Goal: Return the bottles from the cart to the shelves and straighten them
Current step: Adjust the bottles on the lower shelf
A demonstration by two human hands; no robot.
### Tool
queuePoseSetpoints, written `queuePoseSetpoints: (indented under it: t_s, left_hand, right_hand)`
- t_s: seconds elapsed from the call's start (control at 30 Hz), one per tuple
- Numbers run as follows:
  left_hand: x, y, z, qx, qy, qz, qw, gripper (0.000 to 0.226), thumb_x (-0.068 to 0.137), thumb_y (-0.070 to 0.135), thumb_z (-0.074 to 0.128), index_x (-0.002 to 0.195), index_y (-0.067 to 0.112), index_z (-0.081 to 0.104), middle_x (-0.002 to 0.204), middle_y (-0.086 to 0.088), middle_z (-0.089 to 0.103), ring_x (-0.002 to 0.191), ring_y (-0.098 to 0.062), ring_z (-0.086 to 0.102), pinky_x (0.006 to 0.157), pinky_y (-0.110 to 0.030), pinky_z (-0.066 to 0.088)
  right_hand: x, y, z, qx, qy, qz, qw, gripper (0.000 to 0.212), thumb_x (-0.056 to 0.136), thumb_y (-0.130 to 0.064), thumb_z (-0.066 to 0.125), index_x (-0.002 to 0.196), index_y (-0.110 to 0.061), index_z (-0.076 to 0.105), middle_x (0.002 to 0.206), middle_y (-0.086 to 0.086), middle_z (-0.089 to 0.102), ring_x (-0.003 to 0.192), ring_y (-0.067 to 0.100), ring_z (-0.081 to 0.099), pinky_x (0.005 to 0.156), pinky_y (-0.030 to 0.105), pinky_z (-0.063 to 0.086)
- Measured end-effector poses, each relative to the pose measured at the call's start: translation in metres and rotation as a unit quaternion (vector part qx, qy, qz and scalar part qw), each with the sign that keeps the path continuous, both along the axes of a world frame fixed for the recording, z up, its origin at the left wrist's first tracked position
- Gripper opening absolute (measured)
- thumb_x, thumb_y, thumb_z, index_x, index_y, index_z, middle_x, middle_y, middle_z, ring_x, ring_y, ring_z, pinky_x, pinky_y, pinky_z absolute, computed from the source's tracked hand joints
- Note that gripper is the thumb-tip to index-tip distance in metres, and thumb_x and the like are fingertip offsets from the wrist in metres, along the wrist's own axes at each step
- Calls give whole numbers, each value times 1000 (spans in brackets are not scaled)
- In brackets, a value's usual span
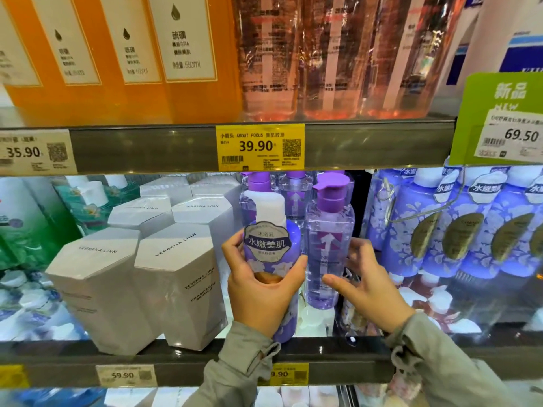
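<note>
Shop aisle, shelves crammed top to bottom: orange bottles [88, 54] up high, yellow price tag [260, 146] on the rail, white boxes [176, 274] lower left. Had the purple bottle [266, 245] gripped round the belly in the left hand [261, 295], thumb across the front and fingers curled behind, upright at the front of the middle shelf [323, 348]. Couldn't tell whether resting on the edge or held just clear of it. Looked full, so probably a fair bit of weight for one hand. Hard plastic by the look of it, stiff enough not to squash, with a glossy wrap likely a bit slippery. Best taken low on the body with a full wrap, not by the pump. Had the right hand [367, 286] cupped round the clear bottle [326, 230] just beside it, thumb in front, fingers curled at the far side, seemingly a light hold to square it up. Looks-wise: purple body with white flowers, white shoulder, purple pump cap, scalloped grey label with white lettering. Matched the row of flowered bottles [426, 239] further right, so probably belonged over there, not among the clear ones.
</note>
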State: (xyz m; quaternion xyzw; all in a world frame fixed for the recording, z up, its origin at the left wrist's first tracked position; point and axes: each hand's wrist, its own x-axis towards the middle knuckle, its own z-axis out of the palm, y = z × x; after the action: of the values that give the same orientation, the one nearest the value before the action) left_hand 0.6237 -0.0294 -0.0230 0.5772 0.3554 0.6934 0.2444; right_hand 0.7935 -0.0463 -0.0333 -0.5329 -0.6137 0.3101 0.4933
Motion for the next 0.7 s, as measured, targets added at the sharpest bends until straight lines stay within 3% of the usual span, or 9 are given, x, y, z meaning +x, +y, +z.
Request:
queuePoseSetpoints:
  t_s: [0.13, 0.2, 0.33, 0.43, 0.57, 0.7]
  left_hand:
    - [0, -3, 3, 18, 7, -10, 1000, 65, 56, 33, 79, 105, 29, 37, 95, 37, 60, 65, 17, 57, 60, 0, 43]
    - [0, -4, 5, 14, -5, -13, 1000, 63, 56, 36, 77, 106, 29, 38, 98, 35, 60, 64, 16, 58, 60, -1, 44]
    - [-2, -2, 4, 0, -4, 2, 1000, 66, 56, 36, 80, 109, 30, 39, 102, 30, 60, 70, 11, 61, 64, -6, 48]
    - [-2, -1, 4, -7, -4, 14, 1000, 68, 57, 36, 81, 110, 31, 40, 104, 26, 61, 83, 3, 65, 69, -11, 51]
    - [-2, 0, 4, -7, -1, 25, 1000, 67, 56, 37, 81, 109, 31, 40, 105, 24, 61, 91, -2, 65, 72, -12, 51]
    - [-3, -1, 4, -14, 0, 13, 1000, 68, 55, 37, 81, 109, 31, 40, 104, 26, 61, 93, -2, 65, 74, -13, 51]
  right_hand:
    - [-5, 29, -3, 12, -16, -1, 1000, 57, 82, -10, 70, 123, -20, 33, 125, -6, 55, 116, 2, 55, 90, 29, 53]
    - [-8, 40, -2, 16, -21, -2, 1000, 57, 82, -8, 70, 122, -18, 32, 120, -10, 54, 111, -1, 55, 88, 24, 53]
    - [-13, 53, -6, 25, -29, -5, 999, 54, 83, -9, 69, 118, -23, 31, 112, -23, 47, 100, -16, 51, 85, 15, 49]
    - [-15, 60, -10, 35, -19, -3, 999, 53, 83, -6, 68, 120, -20, 33, 116, -15, 49, 105, -10, 52, 91, 21, 49]
    - [-17, 68, -14, 48, -22, -4, 999, 56, 82, -4, 69, 124, -14, 34, 124, 5, 44, 104, -5, 52, 83, 11, 49]
    - [-17, 73, -17, 46, -24, -4, 999, 54, 82, -4, 68, 122, -16, 34, 118, 2, 44, 94, -18, 50, 76, 8, 48]
